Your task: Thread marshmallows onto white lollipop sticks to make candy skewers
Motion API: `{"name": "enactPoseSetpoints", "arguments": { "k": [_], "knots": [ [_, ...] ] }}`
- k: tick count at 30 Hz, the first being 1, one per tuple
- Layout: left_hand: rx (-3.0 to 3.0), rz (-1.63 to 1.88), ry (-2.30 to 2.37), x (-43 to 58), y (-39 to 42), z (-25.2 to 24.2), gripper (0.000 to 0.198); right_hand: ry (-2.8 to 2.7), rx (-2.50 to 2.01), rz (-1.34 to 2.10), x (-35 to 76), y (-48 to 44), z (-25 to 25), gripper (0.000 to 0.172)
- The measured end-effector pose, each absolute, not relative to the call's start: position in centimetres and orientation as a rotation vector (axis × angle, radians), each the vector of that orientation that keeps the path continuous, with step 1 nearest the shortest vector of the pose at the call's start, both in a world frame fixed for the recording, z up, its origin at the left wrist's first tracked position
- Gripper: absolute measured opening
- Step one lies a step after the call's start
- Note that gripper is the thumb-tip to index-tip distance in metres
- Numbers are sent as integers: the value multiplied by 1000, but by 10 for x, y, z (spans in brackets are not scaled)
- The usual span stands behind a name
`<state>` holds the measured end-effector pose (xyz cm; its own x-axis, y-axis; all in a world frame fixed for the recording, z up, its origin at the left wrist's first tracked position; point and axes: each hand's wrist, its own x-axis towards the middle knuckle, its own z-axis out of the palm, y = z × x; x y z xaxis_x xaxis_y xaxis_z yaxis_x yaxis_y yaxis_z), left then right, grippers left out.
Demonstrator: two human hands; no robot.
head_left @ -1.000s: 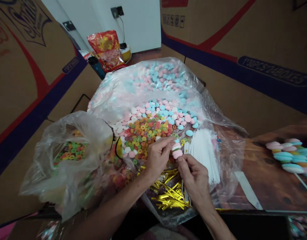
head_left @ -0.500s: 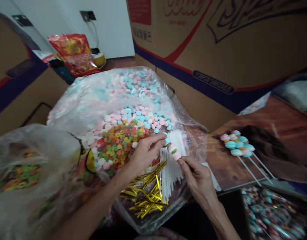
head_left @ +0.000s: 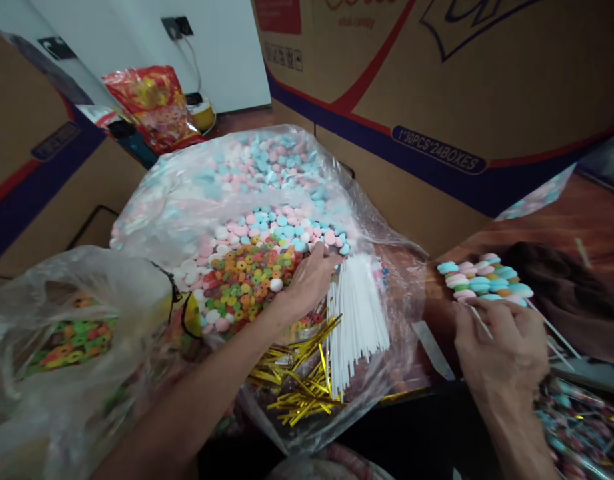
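Note:
My right hand [head_left: 501,353] pinches the white stick of a candy skewer [head_left: 464,295], laid at the near side of other candy skewers [head_left: 501,272] with pink, blue and white candies. Over at the top ends of the white sticks [head_left: 359,320], my left hand [head_left: 311,280] has its fingers bent and closed; whatever is between the tips is hidden. Beside it lie colourful ring gummies [head_left: 249,273] and a heap of pink, blue and white button-shaped candies [head_left: 287,227]. Gold twist ties [head_left: 307,393] lie nearer to me.
A clear plastic bag [head_left: 187,187] of candies spreads behind the gummies. Another plastic bag [head_left: 47,413] with gummy rings is at left. Large cardboard boxes [head_left: 387,100] stand behind. Wrapped candies [head_left: 581,427] fill the lower right, near a dark brown cloth [head_left: 551,287].
My right hand has moved right with the candy skewer and set it beside the others. My left hand has let go of the skewer and shifted slightly up toward the stick ends.

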<state>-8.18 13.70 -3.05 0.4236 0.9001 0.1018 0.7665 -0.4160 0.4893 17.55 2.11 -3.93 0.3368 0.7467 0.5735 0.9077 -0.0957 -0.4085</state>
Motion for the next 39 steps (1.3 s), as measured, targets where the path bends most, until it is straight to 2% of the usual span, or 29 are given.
{"name": "enactPoseSetpoints", "arguments": {
  "k": [2,4,8,11,16,22,28,31,34,36,39],
  "knots": [
    [2331,424,1456,-81,133,-26,32,-1643,-1634,-241,139,22,-32,21],
    [2337,417,1466,-83,130,-22,30,-1841,-1485,-54,100,23,-28,16],
    [2236,629,1549,-99,128,-14,22,-2032,-1869,-90,47,28,-27,7],
    [2124,766,1668,-113,130,-8,19,-2068,-2056,73,41,33,-27,6],
    [2106,746,1631,-113,139,-3,23,-1843,-1991,455,60,40,-30,12],
    [2294,570,1530,-95,146,-19,28,-1744,-1989,515,67,39,-31,29],
    [2461,396,1434,-97,140,-19,28,-1478,-1710,859,71,31,-30,20],
    [2266,533,1511,-98,138,-11,20,-1229,-1489,1084,69,28,-27,17],
    [1747,703,1410,-104,131,-7,10,-1059,-1391,1144,65,29,-24,16],
    [1491,664,1285,-110,123,-7,9,-999,-1366,1179,63,30,-25,17],
    [1512,602,1304,-121,109,-9,9,-1008,-1387,1211,60,31,-27,18]
  ]
}}
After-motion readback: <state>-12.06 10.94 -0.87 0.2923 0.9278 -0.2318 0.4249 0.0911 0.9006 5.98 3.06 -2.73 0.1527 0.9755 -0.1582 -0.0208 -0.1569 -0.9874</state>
